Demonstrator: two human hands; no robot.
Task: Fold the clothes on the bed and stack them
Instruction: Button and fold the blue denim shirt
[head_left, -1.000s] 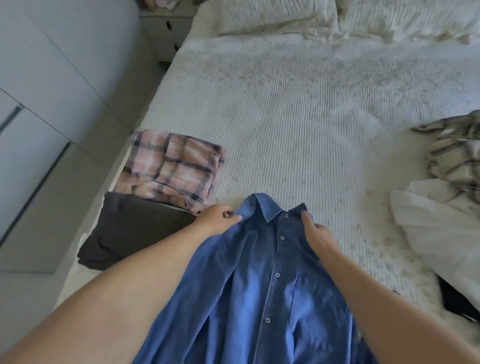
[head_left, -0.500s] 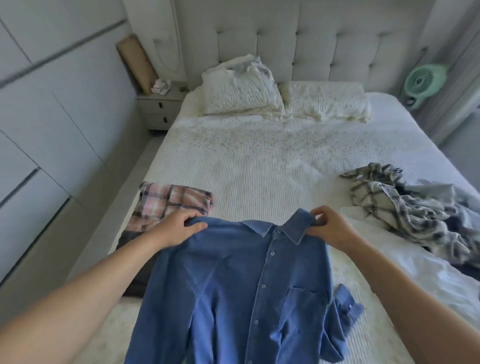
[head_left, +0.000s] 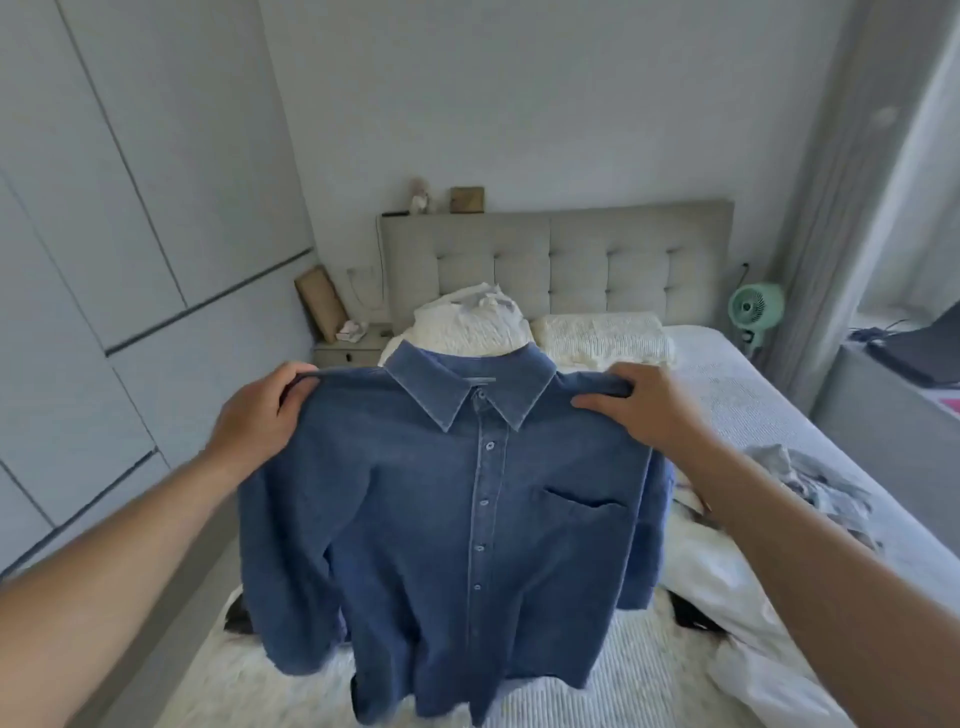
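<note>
Blue shirt (head_left: 457, 519) now off the bed (head_left: 737, 395), up by both shoulders.

Shirt (head_left: 441, 519) is held up in the middle, front facing the camera, hanging over the near end of the bed (head_left: 753, 415). Left hand (head_left: 257, 421) has its left shoulder, right hand (head_left: 644, 410) its right one. Behind the collar sit two pillows (head_left: 597, 338) side by side against the headboard (head_left: 571, 260). Nightstand (head_left: 348, 353) is left of the bed, wardrobe (head_left: 130, 208) runs along the left wall. Fan (head_left: 753, 312) stands right of the headboard. Loose clothes (head_left: 810, 478) lie on the bed's right side, behind the right arm.
</note>
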